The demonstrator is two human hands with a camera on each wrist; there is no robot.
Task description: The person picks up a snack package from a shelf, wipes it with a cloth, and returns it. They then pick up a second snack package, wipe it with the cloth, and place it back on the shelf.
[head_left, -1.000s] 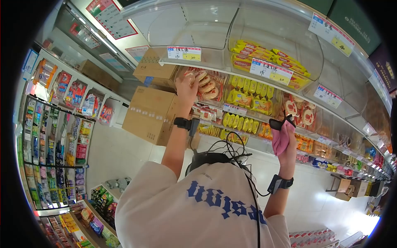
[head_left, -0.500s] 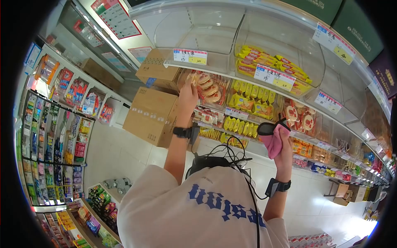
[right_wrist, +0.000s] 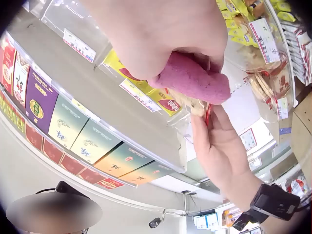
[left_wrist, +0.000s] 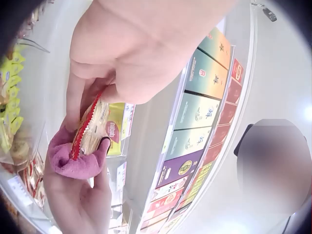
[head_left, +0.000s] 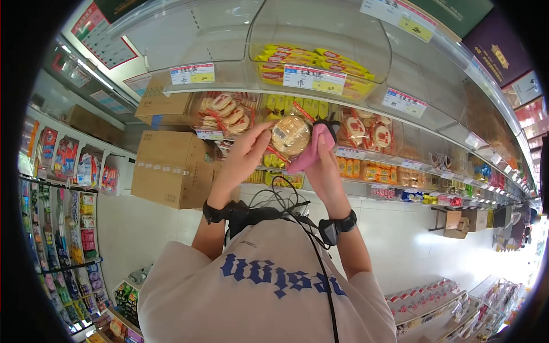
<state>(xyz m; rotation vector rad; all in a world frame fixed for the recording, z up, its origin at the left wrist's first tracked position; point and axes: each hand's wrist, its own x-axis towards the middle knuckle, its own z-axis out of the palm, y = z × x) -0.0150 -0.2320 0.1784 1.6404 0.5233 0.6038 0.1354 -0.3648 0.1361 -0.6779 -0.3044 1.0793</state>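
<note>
A round, flat snack in a clear wrapper [head_left: 290, 136], with red crimped ends and a barcode label, is held up between both hands in front of the shelf. My left hand [head_left: 249, 151] pinches its left edge; the left wrist view shows the thumb and fingers at the red seam [left_wrist: 87, 126]. My right hand [head_left: 327, 171] grips a pink cloth [head_left: 309, 151], which lies against the right side of the wrapper. In the right wrist view the folded cloth [right_wrist: 192, 83] bulges from under the right hand's fingers.
Clear bins hold more round wrapped snacks [head_left: 226, 113], yellow packs [head_left: 311, 64] and further round snacks [head_left: 366, 131]. A shelf edge with price tags [head_left: 314, 79] runs just beyond the hands. Cardboard boxes [head_left: 166, 168] stand at left. Black cables [head_left: 280, 197] hang near the chest.
My left hand has taken a wrapped round snack from the left bin and brought it right and nearer. My right hand has moved the pink cloth leftward against it. The head view has shifted right.
</note>
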